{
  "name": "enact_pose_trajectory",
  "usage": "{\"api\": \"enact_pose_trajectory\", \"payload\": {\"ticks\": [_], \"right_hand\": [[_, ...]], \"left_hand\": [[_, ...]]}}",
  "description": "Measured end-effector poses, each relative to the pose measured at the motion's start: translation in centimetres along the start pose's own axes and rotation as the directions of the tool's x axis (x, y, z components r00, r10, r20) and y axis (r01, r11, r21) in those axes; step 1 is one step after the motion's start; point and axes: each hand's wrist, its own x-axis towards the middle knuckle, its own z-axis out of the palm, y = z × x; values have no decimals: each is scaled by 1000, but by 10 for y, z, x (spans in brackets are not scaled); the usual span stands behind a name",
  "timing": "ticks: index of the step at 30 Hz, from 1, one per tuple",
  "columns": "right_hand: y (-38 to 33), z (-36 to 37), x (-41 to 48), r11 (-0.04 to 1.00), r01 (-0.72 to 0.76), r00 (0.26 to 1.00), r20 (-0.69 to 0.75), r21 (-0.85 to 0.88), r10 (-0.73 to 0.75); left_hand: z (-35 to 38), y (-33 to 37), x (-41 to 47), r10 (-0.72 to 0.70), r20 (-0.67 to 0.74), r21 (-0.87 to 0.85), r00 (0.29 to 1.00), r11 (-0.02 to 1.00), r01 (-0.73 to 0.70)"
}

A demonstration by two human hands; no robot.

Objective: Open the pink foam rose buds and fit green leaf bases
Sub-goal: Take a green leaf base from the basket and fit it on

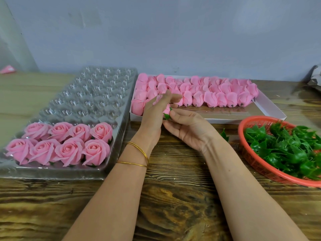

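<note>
A pink foam rose bud (167, 109) sits between my two hands above the table's middle. My left hand (153, 115) holds it from the left, fingers partly over the petals. My right hand (186, 126) pinches the green leaf base (167, 116) at the bud's bottom. Most of the bud is hidden by my fingers. A white box (267, 106) behind my hands holds several closed pink buds (208, 94). A red basket (250, 159) at the right holds several green leaf bases (286, 148).
A clear plastic tray (86, 94) on the left carries several opened pink roses (66, 141) in its front rows. One loose green leaf base (225, 134) lies on the wooden table (173, 206) beside the basket. A grey wall stands behind.
</note>
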Motion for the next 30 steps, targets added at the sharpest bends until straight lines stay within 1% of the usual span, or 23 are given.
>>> {"api": "enact_pose_trajectory", "payload": {"ticks": [4, 10, 18, 22, 27, 30], "right_hand": [[0, 0, 0, 998, 55, 998, -26, 14, -55], [-1, 2, -1, 994, 108, 993, -44, -31, -109], [-2, 3, -4, 989, 111, 993, -28, -93, -114], [-3, 3, -5, 984, 129, 991, -19, -125, -132], [-3, 3, -5, 977, 131, 991, 11, -165, -131], [-3, 1, -4, 970, 145, 989, 23, -194, -143]], "left_hand": [[-1, 3, -1, -14, 29, 12, 999, 1000, 13], [-1, 5, -5, -29, 65, -16, 997, 999, 31], [0, 6, -6, -40, 98, -14, 994, 999, 42], [-2, 5, -5, -40, 139, -10, 989, 999, 41], [-3, 4, -3, -70, 130, 20, 989, 998, 68], [-4, 3, -2, -81, 160, 20, 984, 997, 79]]}}
